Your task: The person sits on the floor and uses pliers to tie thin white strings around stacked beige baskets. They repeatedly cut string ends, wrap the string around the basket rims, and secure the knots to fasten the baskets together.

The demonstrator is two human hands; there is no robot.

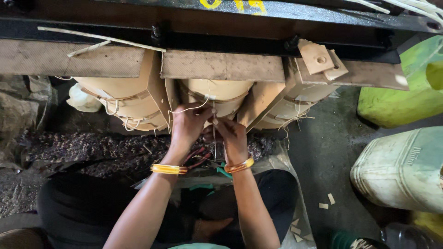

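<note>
While both hands meet at the middle coil [217, 94], the left hand [186, 129] and right hand [232, 136] pinch a thin white string [194, 109] running up-left from the fingers [217, 121].

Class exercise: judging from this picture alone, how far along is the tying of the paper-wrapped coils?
Done: the left tan paper-wrapped coil and right coil show knotted white string. In hand: left hand and right hand work thin white string at the middle coil. Left: its ends hang loose.

matt tan paper coils [217, 94], thin white string [194, 108], rough fibreboard strips [221, 67] — dull black metal frame [230, 27], glossy bangles [168, 169]
</note>
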